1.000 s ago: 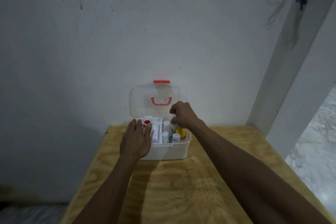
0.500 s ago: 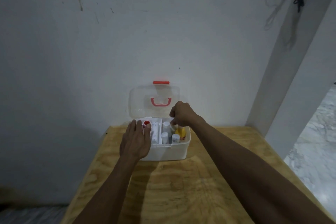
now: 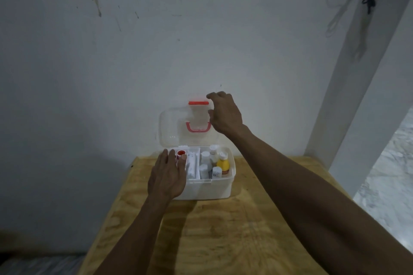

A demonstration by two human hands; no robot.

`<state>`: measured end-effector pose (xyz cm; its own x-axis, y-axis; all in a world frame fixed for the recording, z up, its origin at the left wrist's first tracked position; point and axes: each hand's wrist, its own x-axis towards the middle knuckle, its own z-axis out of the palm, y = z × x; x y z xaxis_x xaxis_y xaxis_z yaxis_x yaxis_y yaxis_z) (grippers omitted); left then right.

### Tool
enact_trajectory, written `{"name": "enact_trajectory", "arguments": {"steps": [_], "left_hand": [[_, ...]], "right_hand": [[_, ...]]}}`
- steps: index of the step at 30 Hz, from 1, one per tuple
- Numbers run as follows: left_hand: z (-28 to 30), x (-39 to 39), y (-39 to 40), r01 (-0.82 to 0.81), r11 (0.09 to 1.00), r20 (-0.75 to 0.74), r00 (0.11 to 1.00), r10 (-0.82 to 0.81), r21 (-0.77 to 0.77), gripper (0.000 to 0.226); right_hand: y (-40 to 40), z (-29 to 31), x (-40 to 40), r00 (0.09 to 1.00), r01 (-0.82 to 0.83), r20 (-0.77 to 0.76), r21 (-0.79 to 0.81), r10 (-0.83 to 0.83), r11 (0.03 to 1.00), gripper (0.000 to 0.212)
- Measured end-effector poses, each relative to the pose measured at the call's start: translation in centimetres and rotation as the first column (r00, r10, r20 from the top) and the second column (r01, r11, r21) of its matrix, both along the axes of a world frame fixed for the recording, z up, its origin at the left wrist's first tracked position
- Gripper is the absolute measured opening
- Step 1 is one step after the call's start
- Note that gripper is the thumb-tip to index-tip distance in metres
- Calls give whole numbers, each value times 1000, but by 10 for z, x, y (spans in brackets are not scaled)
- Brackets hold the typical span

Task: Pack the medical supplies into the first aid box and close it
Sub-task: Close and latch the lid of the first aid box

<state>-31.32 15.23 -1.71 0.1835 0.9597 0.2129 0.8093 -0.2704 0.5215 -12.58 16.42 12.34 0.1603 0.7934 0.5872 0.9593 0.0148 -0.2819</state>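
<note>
We see a plywood desk [image 3: 223, 236] with pale, swirling grain, pushed up against the wall. Only the white box [image 3: 207, 190] stands directly on it, near the far edge and left of the middle, its clear lid upright against the wall.

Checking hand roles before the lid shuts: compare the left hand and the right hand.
The left hand lies flat, low on the first aid box front left corner; the right hand is raised at the open clear lid, fingers curled beside its red latch. Both hold nothing.
</note>
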Motion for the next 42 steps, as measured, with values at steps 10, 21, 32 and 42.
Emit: {"name": "enact_trajectory", "arguments": {"steps": [10, 21, 32, 42], "left_hand": [[4, 2, -4, 3, 1000, -8, 1000, -3, -5, 67], [3, 2, -1, -41, 999, 128, 991, 40, 4, 77], [12, 5, -11, -49, 997, 227, 973, 35, 57, 65], [17, 6, -18, -45, 995, 391, 920, 7, 87, 73]], "right_hand": [[28, 7, -1, 998, 11, 57, -119, -4, 993, 18], [4, 9, -1, 996, -50, 65, -79, 55, 996, 29], [-24, 16, 0, 964, -233, -176, -182, 202, 955, 36], [-40, 7, 5, 864, -386, -399, -131, 308, 913, 72]]}}
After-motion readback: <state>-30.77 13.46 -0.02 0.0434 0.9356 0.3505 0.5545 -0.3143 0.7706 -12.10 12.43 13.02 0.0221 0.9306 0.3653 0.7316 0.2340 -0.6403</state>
